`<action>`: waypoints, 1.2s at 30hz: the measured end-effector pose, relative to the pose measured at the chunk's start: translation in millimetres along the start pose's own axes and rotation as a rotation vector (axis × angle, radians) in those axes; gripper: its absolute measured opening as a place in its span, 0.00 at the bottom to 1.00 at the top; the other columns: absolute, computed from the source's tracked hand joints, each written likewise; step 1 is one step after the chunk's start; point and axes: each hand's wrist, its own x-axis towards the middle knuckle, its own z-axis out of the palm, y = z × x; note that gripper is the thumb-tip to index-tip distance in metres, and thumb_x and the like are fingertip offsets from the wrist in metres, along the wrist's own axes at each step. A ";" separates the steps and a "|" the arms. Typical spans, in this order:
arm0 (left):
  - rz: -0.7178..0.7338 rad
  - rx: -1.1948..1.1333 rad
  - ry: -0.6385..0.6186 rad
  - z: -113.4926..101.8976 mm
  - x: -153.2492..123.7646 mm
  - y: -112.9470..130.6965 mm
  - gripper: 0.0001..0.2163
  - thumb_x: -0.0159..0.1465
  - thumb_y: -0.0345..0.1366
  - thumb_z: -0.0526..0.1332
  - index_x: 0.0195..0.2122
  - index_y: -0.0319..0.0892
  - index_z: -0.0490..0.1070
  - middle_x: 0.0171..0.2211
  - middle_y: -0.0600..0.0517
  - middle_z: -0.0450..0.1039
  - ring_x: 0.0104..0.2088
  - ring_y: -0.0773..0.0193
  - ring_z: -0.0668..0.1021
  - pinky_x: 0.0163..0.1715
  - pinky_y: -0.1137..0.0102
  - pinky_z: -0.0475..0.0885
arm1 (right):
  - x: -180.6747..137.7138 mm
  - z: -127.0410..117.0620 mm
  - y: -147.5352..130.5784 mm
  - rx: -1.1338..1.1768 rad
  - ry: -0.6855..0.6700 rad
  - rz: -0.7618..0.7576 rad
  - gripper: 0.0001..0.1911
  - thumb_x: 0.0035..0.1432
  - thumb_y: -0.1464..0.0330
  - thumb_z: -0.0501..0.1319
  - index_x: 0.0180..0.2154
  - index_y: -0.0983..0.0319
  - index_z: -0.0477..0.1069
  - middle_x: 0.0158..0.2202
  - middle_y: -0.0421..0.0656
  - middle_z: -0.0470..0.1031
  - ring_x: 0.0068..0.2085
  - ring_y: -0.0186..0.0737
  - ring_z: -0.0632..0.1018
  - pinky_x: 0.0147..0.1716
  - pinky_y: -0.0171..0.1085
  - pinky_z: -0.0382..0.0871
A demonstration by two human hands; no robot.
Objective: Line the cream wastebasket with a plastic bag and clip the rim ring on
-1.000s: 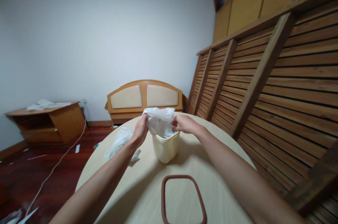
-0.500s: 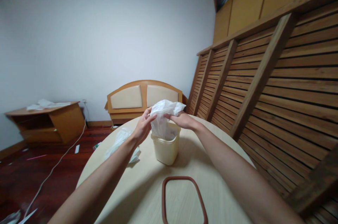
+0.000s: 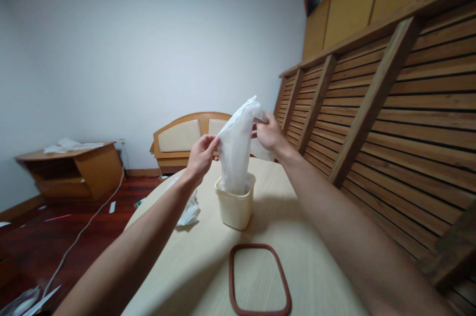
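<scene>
A thin white plastic bag (image 3: 238, 150) stretches up out of a cream trash bin (image 3: 235, 209), its lower part still inside the rim. My left hand (image 3: 203, 157) pinches the bag's left edge between thumb and fingers. Higher up on the right, my right hand (image 3: 268, 132) is closed on the bag's upper part, with some plastic hanging behind it. The bin stands upright on the table. In front of it lies a brown rounded rectangular ring (image 3: 232, 276), flat on the tabletop.
The round pale table (image 3: 312, 256) carries another crumpled white plastic bag (image 3: 189, 212) left of the bin, partly behind my left arm. Wooden slatted panels (image 3: 375, 147) lean along the right. A low cabinet (image 3: 100, 169) stands by the wall, and a cable (image 3: 80, 234) runs across the floor.
Both hands have risen with the bag, the right one more and farther to the right. The bag, bunched low over the bin before, is now drawn up tall.
</scene>
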 end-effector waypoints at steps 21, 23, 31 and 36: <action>0.230 0.469 -0.055 -6.2 -57.9 38.2 0.24 0.57 0.52 0.66 0.48 0.42 0.72 0.43 0.47 0.75 0.44 0.53 0.76 0.45 0.64 0.70 | -113.8 -4.7 -42.4 -0.803 -0.569 -0.473 0.30 0.49 0.81 0.59 0.55 0.63 0.66 0.65 0.54 0.60 0.67 0.55 0.60 0.65 0.53 0.59; 0.240 0.516 -0.038 -5.6 -60.6 41.6 0.24 0.52 0.47 0.70 0.48 0.42 0.74 0.43 0.47 0.76 0.45 0.53 0.76 0.47 0.63 0.69 | -116.5 -0.3 -39.9 -0.801 -0.568 -0.511 0.32 0.49 0.80 0.60 0.57 0.63 0.65 0.65 0.55 0.60 0.68 0.55 0.59 0.67 0.52 0.57; -0.001 0.517 -0.176 -21.2 -52.3 34.7 0.15 0.57 0.47 0.63 0.25 0.38 0.75 0.22 0.53 0.72 0.25 0.63 0.72 0.24 0.74 0.63 | -121.4 3.1 -30.3 -0.885 -0.572 -0.623 0.21 0.53 0.74 0.64 0.51 0.63 0.72 0.68 0.53 0.59 0.68 0.54 0.59 0.66 0.52 0.59; -0.145 0.320 0.166 -52.2 -35.9 5.7 0.16 0.53 0.49 0.61 0.24 0.39 0.70 0.22 0.55 0.69 0.24 0.66 0.69 0.25 0.74 0.65 | -143.7 0.2 -21.4 -0.965 -0.605 -0.749 0.09 0.60 0.68 0.63 0.42 0.62 0.77 0.64 0.50 0.66 0.68 0.56 0.59 0.64 0.55 0.58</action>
